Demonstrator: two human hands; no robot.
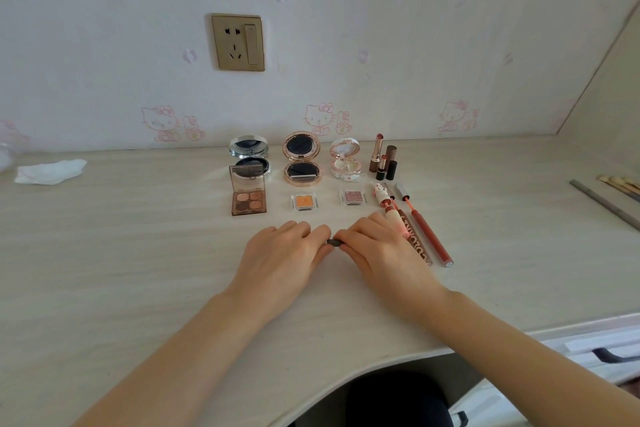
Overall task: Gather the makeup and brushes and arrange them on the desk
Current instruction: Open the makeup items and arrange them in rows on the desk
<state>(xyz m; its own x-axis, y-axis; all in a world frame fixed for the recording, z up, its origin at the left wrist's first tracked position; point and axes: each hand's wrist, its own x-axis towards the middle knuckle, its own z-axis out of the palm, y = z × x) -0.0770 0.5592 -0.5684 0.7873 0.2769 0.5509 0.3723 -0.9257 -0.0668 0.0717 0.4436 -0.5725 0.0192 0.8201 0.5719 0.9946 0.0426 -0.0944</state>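
The left hand [284, 253] and right hand [377, 250] pinch a small dark grey cylindrical stick [333, 242] between them, fingers [320, 232] curled onto its ends, on the pale wood-grain surface [138, 253]. Just beyond the fingers lies an orange square eyeshadow pan [304, 202].

A single wide-angle view from the person's head looks forward and down across the pale wood-grain desk [138, 253]. It faces the far wall of white cartoon-cat wallpaper [415, 28] with its gold socket plate [238, 42]. The view is close: both bare forearms [194, 350] enter from the near edge.
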